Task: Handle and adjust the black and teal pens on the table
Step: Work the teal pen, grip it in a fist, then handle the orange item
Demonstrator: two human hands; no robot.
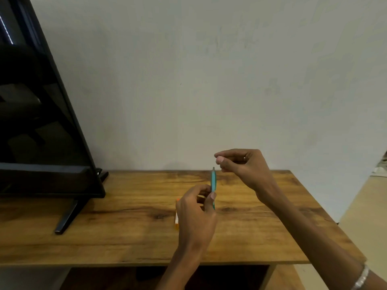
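Wooden table (125, 227) against a plain pale wall (188, 70); a black screen (41, 122) on a splayed stand is sitting at the far left.

Left hand (195, 214) is holding the teal pen (213, 181) upright above the table, near its middle, thumb and fingers curling round the lower barrel. Probably keeping it vertical so the top end is free to work on. A small orange thing (177, 222) is lying on the wood, mostly hidden behind this hand; cannot tell what it is.

Right hand (240, 164) is hovering just beside and above the pen's grey tip, fingertips pressing together in a pinch. Whether it is pinching some small part or nothing, I cannot tell. Bracelet (361, 279) on that wrist.

Black pen not showing anywhere.
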